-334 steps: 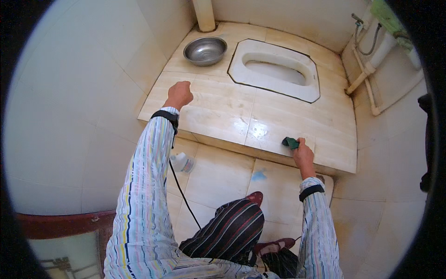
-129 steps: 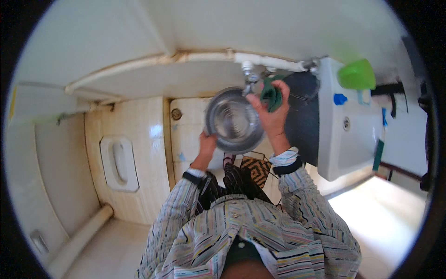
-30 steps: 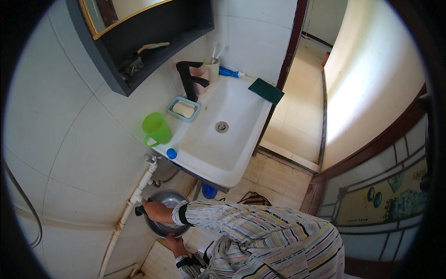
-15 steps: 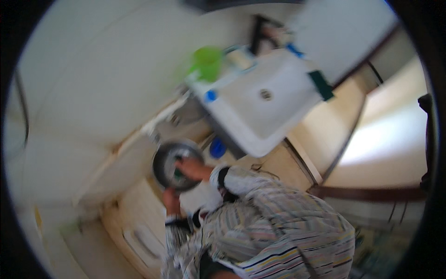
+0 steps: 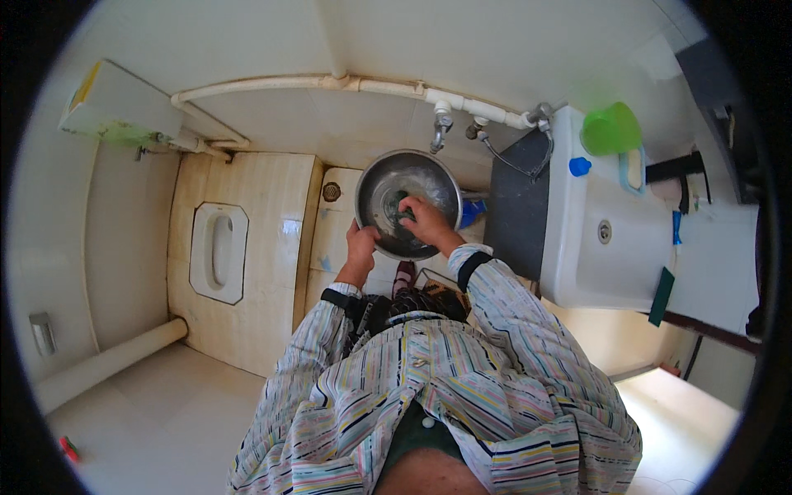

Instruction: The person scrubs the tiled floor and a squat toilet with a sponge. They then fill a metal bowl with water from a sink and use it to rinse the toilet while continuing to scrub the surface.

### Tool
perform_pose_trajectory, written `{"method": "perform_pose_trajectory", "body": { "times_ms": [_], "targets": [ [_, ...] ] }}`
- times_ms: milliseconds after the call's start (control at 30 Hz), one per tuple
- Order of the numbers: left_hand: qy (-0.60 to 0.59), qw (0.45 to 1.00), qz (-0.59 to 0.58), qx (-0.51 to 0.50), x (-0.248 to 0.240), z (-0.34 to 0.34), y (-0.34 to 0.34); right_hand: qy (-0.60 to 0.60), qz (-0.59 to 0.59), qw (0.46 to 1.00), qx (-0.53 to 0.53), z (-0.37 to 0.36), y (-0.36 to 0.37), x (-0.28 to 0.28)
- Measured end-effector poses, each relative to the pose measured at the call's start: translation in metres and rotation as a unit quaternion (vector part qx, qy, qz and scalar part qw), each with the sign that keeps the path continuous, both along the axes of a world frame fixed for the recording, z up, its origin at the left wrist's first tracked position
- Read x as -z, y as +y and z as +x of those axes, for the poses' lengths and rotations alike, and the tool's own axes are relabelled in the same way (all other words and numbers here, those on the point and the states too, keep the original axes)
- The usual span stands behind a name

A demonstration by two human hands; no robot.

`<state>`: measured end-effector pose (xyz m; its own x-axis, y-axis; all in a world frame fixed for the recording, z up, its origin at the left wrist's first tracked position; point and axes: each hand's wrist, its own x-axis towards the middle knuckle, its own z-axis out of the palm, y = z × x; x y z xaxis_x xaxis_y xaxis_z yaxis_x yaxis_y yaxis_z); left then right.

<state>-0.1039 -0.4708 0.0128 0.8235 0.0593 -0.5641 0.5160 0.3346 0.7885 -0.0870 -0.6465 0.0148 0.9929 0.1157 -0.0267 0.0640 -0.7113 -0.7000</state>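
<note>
A round stainless-steel basin [image 5: 369, 183] is in front of me, below the tap on the wall. My left hand [image 5: 360, 247] grips its near-left rim, fingers closed around the edge. Inside the basin, my right hand [image 5: 425, 221] presses a dark green scouring pad [image 5: 399, 201] against the inner surface; the fingers partly hide the pad. Pale wet-looking streaks show on the basin's metal.
The tap [image 5: 441, 132] and white pipe [image 5: 289, 82] run along the wall above the basin. A white washbasin [image 5: 569, 272] stands on the right, with a green plastic mug [image 5: 611, 129] and a dark green pad [image 5: 661, 297] on its edges. A squat toilet [image 5: 220, 252] lies left.
My view has turned, bringing the washbasin to the right side and the squat toilet fully into sight. Both hands stay at the basin, the left on its rim, the right inside.
</note>
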Motion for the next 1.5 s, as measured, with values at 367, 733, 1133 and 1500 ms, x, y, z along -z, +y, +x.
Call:
{"method": "perform_pose_trajectory", "body": {
  "times_ms": [367, 733, 1133, 1500],
  "targets": [
    [0.056, 0.997, -0.044, -0.033, 0.008, -0.004, 0.012, 0.098, -0.095, 0.990, -0.016, 0.030, -0.008, 0.039],
    [0.082, 0.994, -0.016, -0.074, 0.013, -0.008, 0.025, 0.133, -0.190, 0.972, -0.028, 0.031, 0.018, 0.018],
    [0.077, 0.993, 0.008, -0.092, 0.011, -0.024, 0.030, 0.064, -0.146, 0.982, -0.105, 0.024, 0.037, 0.028],
    [0.050, 0.985, -0.015, -0.163, -0.001, -0.041, 0.038, 0.112, 0.042, 0.985, -0.123, 0.028, 0.039, 0.052]
  ]
}}
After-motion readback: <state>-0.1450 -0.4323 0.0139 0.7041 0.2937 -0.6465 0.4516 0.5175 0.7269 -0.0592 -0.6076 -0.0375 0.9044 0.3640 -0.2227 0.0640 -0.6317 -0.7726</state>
